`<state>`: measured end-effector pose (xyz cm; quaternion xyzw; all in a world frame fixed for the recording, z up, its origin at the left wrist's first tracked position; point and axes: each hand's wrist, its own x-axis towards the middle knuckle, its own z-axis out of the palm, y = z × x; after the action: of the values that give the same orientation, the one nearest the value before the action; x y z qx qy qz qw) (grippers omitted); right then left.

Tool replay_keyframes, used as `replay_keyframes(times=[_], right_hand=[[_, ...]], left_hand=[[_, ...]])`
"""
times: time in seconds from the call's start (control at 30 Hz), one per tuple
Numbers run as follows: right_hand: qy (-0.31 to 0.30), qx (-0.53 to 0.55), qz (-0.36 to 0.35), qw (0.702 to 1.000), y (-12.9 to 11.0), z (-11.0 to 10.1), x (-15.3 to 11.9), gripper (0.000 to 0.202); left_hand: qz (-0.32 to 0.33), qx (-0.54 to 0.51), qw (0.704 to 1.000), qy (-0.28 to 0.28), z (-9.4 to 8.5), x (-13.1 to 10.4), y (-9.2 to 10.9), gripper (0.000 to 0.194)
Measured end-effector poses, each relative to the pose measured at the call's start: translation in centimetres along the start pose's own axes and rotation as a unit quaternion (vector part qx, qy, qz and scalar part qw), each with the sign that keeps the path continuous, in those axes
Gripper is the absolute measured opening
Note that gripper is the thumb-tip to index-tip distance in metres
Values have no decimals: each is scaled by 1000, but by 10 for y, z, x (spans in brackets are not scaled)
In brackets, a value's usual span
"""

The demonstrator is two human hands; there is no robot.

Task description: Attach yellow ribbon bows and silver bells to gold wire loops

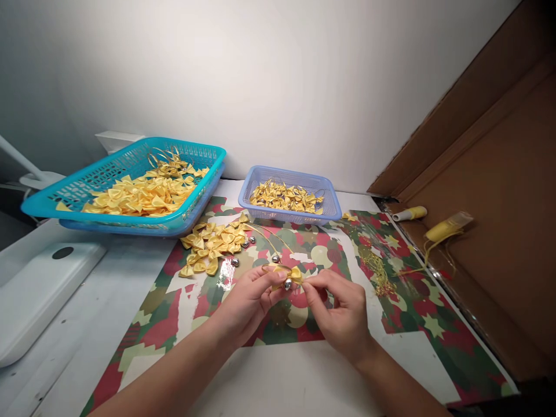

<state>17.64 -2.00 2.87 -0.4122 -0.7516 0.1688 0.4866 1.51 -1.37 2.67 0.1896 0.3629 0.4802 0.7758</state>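
The person's left hand (249, 298) and right hand (336, 310) are both pinching one yellow bow (290, 274) just above the patterned mat (182, 301) on the table (304, 382), a small silver bell (287, 284) hanging under it with a gold cord loop attached. I'm judging this piece is mid-assembly. Beside them a loose pile of bows (212, 243) and a few loose bells (234, 262) are lying, seemingly waiting. The turquoise basket (52, 197) is holding many more bows, and the lilac basket (328, 197) a smaller heap, so plenty looks left.
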Motion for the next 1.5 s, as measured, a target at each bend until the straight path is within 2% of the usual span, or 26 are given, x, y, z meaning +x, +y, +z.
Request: replay_keyframes(times=[0.4, 0.63, 0.8, 1.23, 1.5], right_hand=[[-3, 1, -2, 1000, 0, -1, -1, 18], [-41, 2, -29, 999, 2, -5, 2, 17], [-43, 1, -40, 998, 3, -6, 2, 17], [-29, 1, -37, 999, 4, -2, 1, 17], [-21, 20, -4, 1000, 5, 4, -6, 17]], left_hand=[[-9, 34, 999, -12, 0, 1, 2, 16], [-25, 32, 999, -14, -4, 2, 0, 11], [-25, 24, 999, -22, -4, 0, 0, 10], [-31, 11, 999, 10, -1, 0, -2, 11], [-14, -3, 1000, 19, 1, -1, -9, 10]])
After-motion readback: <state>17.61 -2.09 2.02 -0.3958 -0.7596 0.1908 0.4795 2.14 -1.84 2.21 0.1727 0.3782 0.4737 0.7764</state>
